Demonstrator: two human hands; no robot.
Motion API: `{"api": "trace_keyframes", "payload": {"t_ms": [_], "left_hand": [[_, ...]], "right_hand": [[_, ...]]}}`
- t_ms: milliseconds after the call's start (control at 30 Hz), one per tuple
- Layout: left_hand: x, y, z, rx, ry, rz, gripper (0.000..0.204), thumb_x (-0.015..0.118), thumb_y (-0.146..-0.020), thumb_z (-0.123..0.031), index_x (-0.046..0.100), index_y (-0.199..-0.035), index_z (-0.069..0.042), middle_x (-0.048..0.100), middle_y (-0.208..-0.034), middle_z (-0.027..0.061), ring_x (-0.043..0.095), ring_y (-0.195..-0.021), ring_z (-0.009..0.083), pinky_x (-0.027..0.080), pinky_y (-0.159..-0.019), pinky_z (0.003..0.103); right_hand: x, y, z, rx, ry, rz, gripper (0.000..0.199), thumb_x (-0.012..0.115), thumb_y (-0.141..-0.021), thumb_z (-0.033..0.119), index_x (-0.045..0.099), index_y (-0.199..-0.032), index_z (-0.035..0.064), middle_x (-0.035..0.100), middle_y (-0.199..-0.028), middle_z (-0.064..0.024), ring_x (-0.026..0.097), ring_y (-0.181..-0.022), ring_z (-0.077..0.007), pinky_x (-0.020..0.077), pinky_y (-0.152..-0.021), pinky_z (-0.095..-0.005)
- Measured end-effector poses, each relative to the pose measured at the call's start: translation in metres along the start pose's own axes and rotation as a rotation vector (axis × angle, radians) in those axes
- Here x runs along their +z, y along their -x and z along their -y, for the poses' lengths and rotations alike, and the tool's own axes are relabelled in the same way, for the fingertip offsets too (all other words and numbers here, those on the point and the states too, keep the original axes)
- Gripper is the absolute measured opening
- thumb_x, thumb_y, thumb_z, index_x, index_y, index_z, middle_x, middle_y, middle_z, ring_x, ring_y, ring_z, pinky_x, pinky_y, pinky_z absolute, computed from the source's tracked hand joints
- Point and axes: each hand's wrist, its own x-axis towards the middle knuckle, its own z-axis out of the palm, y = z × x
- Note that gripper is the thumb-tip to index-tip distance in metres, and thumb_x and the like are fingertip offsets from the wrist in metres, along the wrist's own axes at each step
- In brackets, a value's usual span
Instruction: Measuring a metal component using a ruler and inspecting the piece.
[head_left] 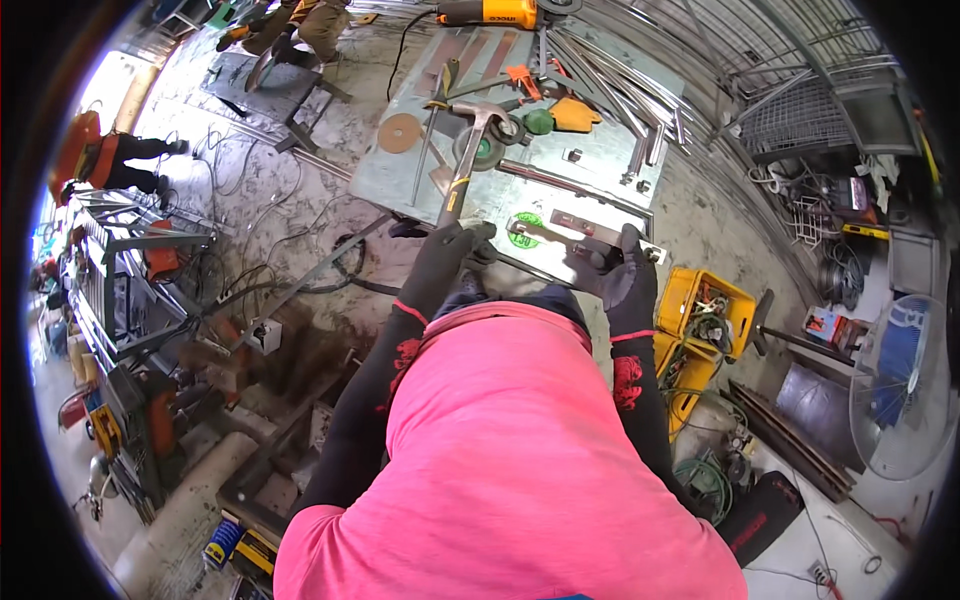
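My left hand (455,250), in a dark glove, is closed round the lower handle of a claw hammer (465,170). The hammer's steel head points away from me over the metal worktable (375,170). My gloved right hand (630,275) is closed on the near end of a flat brown metal bar (548,236), low over the table's near right edge. A second flat bar (582,226) lies just beyond it. A green round sticker or disc (525,230) shows beside the held bar. Behind the hammer lies a dark green grinding disc (490,150).
A tan disc (400,132), an orange-yellow glove-like piece (574,115) and metal tubes (600,85) lie on the table. A yellow power tool (490,12) sits at its far edge. Right stands an open yellow toolbox (735,300). People are at far left (100,160) and top left (315,30).
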Motion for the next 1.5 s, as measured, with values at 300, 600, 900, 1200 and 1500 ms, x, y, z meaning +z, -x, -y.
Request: {"api": "trace_keyframes", "payload": {"t_ms": [300,600,900,1200,1500], "left_hand": [[-0.005,0.004,-0.030,0.162,-0.083,-0.229,0.028,0.065,-0.105,-0.018,0.078,-0.113,0.005,0.077,-0.088,0.0076,0.070,-0.080,0.0123,0.056,-0.075,0.030],[-0.083,0.009,-0.024,0.327,-0.281,-0.560,0.035,0.060,-0.109,-0.023,0.073,-0.131,0.001,0.078,-0.104,0.0120,0.074,-0.091,0.0161,0.059,-0.083,0.032],[-0.021,0.023,0.016,0.157,-1.030,-0.431,0.060,0.080,-0.094,-0.028,0.061,-0.142,0.001,0.074,-0.111,0.0236,0.075,-0.097,0.0368,0.058,-0.083,0.046],[-0.037,-0.005,0.035,0.134,-0.997,-0.424,0.067,0.079,-0.089,-0.032,0.059,-0.144,0.002,0.074,-0.104,0.0273,0.074,-0.094,0.0425,0.057,-0.082,0.050],[-0.034,-0.009,0.022,0.221,-0.865,-0.527,0.065,0.073,-0.087,-0.031,0.064,-0.148,-0.008,0.076,-0.104,0.0259,0.075,-0.100,0.0436,0.060,-0.085,0.050]], "right_hand": [[-0.058,-0.012,0.012,0.012,0.001,0.142,0.022,0.065,-0.109,0.034,0.063,-0.110,0.0119,0.069,-0.092,-0.0083,0.065,-0.076,-0.0226,0.0598,-0.086,-0.0502],[-0.050,-0.024,0.023,-0.028,0.039,0.203,0.028,0.051,-0.112,0.042,0.053,-0.097,0.0192,0.055,-0.080,-0.0066,0.053,-0.074,-0.0240,0.0568,-0.090,-0.0494],[-0.005,-0.018,0.024,-0.040,0.002,-0.073,0.014,0.059,-0.109,0.022,0.070,-0.110,0.0134,0.073,-0.093,-0.0091,0.069,-0.076,-0.0247,0.0594,-0.068,-0.0404],[0.016,-0.010,0.026,-0.146,0.235,-0.166,0.010,0.067,-0.105,0.015,0.066,-0.112,0.0072,0.074,-0.093,-0.0110,0.072,-0.078,-0.0253,0.0600,-0.065,-0.0413],[-0.001,0.000,0.019,-0.137,0.011,0.075,0.015,0.065,-0.108,0.023,0.065,-0.114,0.0093,0.072,-0.089,-0.0123,0.070,-0.076,-0.0261,0.0635,-0.079,-0.0520]]}}
